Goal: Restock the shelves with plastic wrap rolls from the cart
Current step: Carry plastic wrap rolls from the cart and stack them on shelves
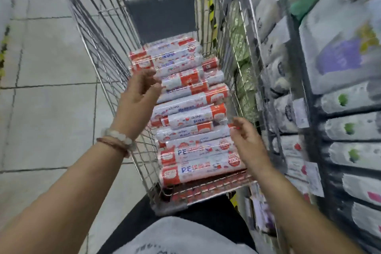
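Early stage, by the look: cart [107,51] is packed w/ plastic wrap rolls [198,130], none lifted yet. Left hand [136,97] and right hand [245,140] hover over the cart's pile, fingers loose, holding nothing. Right of cart, touching its side: shelves [299,80], already crowded w/ goods. Beyond cart: tiled floor [41,68].

We see open space above the stacked rolls [191,113]; cart walls [107,51] and shelves [340,109] hem both sides.
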